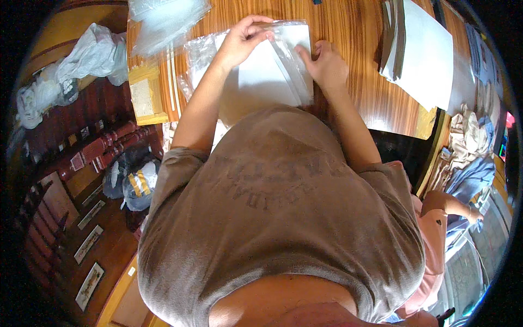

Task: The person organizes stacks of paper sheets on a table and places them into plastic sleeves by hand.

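Note:
A clear plastic bag (289, 60) lies on the wood-grain table in front of me, with flat white sheets (256, 76) in or under it; which of the two I cannot tell. My left hand (242, 43) reaches over its far edge, thumb and fingers pinched on the plastic. At the right edge is my right hand (328, 65), its thumb stretched onto the plastic. Its other fingers are loosely bent and apart from the thumb, with nothing visible between them. My chest hides the near end of the sheets.
More clear bags (166, 22) lie at the far left of the table (348, 22). A stack of white boards (419, 54) sits at the right. Beyond it are piled clothes (463, 147) and another person's arm (449, 204). Wrapped bundles (139, 182) stand on the floor at left.

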{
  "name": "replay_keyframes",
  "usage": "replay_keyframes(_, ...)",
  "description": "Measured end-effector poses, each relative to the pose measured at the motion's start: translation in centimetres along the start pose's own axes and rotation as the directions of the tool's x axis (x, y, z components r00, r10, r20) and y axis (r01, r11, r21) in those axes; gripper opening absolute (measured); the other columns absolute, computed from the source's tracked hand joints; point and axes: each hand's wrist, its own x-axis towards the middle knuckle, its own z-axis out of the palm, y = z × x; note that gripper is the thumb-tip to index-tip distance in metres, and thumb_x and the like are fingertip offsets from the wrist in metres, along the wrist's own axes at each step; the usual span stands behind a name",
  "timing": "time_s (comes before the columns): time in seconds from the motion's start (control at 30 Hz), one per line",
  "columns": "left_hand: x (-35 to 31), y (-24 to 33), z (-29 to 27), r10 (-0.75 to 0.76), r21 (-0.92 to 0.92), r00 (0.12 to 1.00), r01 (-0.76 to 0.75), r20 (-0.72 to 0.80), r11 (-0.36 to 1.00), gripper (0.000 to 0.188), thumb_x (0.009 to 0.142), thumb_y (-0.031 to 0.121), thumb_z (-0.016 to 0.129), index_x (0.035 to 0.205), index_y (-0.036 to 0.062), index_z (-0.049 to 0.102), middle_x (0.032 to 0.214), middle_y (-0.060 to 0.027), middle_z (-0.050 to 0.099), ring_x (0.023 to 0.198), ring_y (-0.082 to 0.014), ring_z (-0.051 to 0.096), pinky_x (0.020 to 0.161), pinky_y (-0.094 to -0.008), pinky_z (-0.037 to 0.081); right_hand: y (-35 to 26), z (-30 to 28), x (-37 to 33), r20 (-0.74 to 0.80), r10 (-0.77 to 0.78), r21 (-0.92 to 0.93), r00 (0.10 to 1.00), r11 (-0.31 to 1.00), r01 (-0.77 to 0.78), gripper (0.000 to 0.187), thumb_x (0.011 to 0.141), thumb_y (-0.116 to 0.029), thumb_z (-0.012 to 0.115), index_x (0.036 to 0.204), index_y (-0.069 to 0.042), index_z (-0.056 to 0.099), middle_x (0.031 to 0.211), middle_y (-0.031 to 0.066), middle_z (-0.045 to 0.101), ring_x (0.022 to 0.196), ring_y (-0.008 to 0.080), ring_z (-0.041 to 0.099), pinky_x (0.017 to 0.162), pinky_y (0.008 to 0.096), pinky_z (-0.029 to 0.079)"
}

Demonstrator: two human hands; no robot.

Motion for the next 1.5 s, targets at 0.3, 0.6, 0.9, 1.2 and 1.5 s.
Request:
replay_keyframes(0.3, -0.6, 0.2, -1.0, -0.063, 0.121, 0.998, 0.060, 0.018, 0.991, 0.024, 0.097, 0.016, 0.071, 0.115, 0.0014, 0.072, 0.104, -0.0078, 0.076, 0.097, -0.0109, 0.066, 0.089, -0.0280, 0.051, 3.3, 1.1, 2.5, 0.022, -0.025, 0.274, 0.999, 0.962, 0.018, 0.033, 0.092, -0.033, 0.070, 0.097, 0.000, 0.069, 0.093, 0.0222, 0.072, 0.087, 0.0417, 0.070, 0.079, 0.0478, 0.055)
replay_keyframes(0.6, -0.2, 2.4, -1.3, 0.406, 0.540, 0.911, -0.380, 0.075, 0.751, 0.019, 0.099, 0.016, 0.067, 0.112, 0.0042, 0.073, 0.114, -0.0074, 0.074, 0.105, -0.0156, 0.067, 0.097, -0.0313, 0.050, -3.1, 1.6, -0.9, 0.098, -0.253, 0.647, 0.962, 0.751, 0.132, 0.021, 0.091, 0.001, 0.068, 0.112, 0.002, 0.073, 0.104, 0.0174, 0.076, 0.093, 0.0177, 0.074, 0.084, 0.0308, 0.058)
replay_keyframes(0.9, -1.4, -0.2, -1.0, 0.002, -0.014, 0.997, -0.003, -0.077, 1.000, 0.029, 0.100, 0.012, 0.066, 0.128, 0.0032, 0.067, 0.103, -0.0026, 0.073, 0.099, -0.0107, 0.064, 0.093, -0.0256, 0.049, -1.5, 0.2, 1.5, 0.015, 0.059, -0.302, 0.998, 0.952, -0.052, 0.050, 0.089, -0.057, 0.068, 0.097, -0.008, 0.077, 0.092, 0.0159, 0.075, 0.084, 0.0310, 0.075, 0.073, 0.0432, 0.059)
replay_keyframes(1.2, -1.0, -0.1, -0.5, -0.054, 0.057, 0.998, 0.056, -0.025, 0.997, 0.020, 0.098, 0.015, 0.069, 0.112, 0.0006, 0.075, 0.105, -0.0061, 0.076, 0.099, -0.0122, 0.067, 0.094, -0.0269, 0.051, 0.7, 1.3, 3.3, 0.163, -0.007, -0.010, 0.987, 1.000, 0.008, 0.051, 0.086, -0.052, 0.072, 0.103, -0.004, 0.072, 0.095, 0.0193, 0.074, 0.092, 0.0352, 0.073, 0.082, 0.0475, 0.056)
replay_keyframes(1.5, -2.5, 0.5, -0.2, 0.089, 0.088, 0.983, -0.075, -0.162, 0.993, 0.017, 0.096, 0.013, 0.070, 0.106, 0.0000, 0.076, 0.109, -0.0072, 0.076, 0.102, -0.0150, 0.069, 0.092, -0.0287, 0.053, 2.2, 1.2, 3.6, 0.119, -0.043, 0.219, 0.992, 0.975, 0.016, 0.025, 0.090, -0.032, 0.072, 0.104, -0.011, 0.074, 0.095, 0.0157, 0.075, 0.089, 0.0366, 0.072, 0.078, 0.0448, 0.056)
